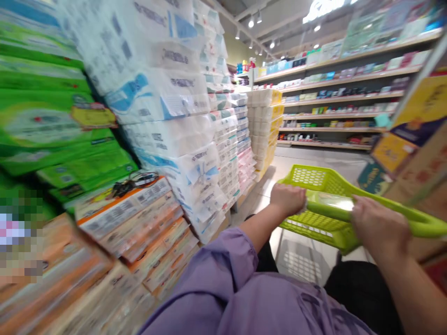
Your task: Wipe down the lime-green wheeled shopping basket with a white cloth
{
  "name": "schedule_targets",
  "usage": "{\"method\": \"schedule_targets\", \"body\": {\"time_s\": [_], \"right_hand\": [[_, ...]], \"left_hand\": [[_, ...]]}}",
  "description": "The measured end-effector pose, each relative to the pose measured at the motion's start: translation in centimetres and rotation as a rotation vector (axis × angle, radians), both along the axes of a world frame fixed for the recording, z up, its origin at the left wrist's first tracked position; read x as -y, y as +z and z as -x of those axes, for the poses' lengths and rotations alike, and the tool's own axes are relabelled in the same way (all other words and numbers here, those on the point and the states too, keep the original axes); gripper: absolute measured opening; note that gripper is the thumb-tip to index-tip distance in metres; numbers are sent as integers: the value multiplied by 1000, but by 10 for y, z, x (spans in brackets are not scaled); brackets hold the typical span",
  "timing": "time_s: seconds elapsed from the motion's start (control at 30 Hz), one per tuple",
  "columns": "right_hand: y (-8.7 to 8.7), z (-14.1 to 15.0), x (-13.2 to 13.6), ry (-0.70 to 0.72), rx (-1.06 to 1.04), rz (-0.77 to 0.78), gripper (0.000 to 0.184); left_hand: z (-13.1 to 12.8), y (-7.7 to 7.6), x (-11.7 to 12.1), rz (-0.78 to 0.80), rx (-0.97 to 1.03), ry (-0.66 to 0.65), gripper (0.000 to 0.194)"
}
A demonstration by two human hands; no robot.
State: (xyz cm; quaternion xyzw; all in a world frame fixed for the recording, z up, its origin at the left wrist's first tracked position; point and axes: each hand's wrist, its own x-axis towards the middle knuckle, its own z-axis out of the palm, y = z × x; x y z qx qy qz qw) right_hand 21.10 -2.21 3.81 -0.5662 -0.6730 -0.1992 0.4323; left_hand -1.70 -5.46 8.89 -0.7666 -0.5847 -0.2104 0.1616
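Observation:
A lime-green plastic shopping basket hangs in front of me, its mesh walls full of small holes. My left hand is closed around the near end of the basket's handle. My right hand grips the same green handle further right. The handle's glare and my hands hide much of the basket's inside. A purple sleeve covers my left arm and the lower front of the view.
Stacked wrapped packs of tissue and paper towels rise in a tall wall on the left, with green packs and orange-labelled boxes beside them. Cardboard cartons stand to the right. Store shelves line the far right, beyond a tiled aisle floor.

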Motion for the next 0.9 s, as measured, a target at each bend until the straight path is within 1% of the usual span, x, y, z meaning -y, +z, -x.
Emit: {"method": "schedule_targets", "body": {"time_s": [0.03,0.1,0.13,0.17,0.2,0.27,0.33,0.37,0.43,0.5,0.53,0.6,0.67,0.7,0.73,0.8,0.87,0.9], "right_hand": [[9,5,7,-4,78,-2,42],[20,13,14,-34,131,-2,41],[24,16,15,-48,134,-1,40],[26,18,15,-55,132,2,39],[27,19,15,-57,130,6,38],[28,20,15,-54,121,20,36],[29,20,16,-48,103,29,36],[29,20,16,-46,92,33,36],[29,20,16,-42,75,41,35],[29,21,16,-35,63,48,34],[29,21,15,-32,59,50,34],[30,21,14,-26,53,51,34],[30,21,13,-26,50,56,33],[30,20,13,-28,49,59,33],[31,20,13,-30,47,62,33],[31,21,13,-34,41,64,33],[31,21,13,-32,39,64,33],[30,21,13,-30,37,65,33]], "left_hand": [[0,-2,3,-38,-10,-30,40],[1,-9,6,-136,-23,-115,31],[2,-11,6,-179,-15,-134,30],[1,-12,4,-202,0,-114,30],[0,-11,2,-197,13,-71,29],[-5,-5,-3,-116,0,-3,33],[-9,0,-5,-63,-17,16,38],[-10,0,-4,-70,-20,5,38],[-9,-6,-2,-149,-23,-55,35],[-8,-12,-1,-263,-25,-158,31],[-7,-14,-2,-300,-15,-160,32],[-9,-10,-7,-268,-18,-99,34],[-13,-1,-12,-156,-33,-10,41],[-14,3,-14,-115,-42,15,44],[-15,4,-15,-104,-53,12,45],[-13,-1,-12,-160,-71,-65,43],[-10,-12,-7,-272,-63,-175,38],[-9,-16,-5,-319,-46,-195,38]]}}
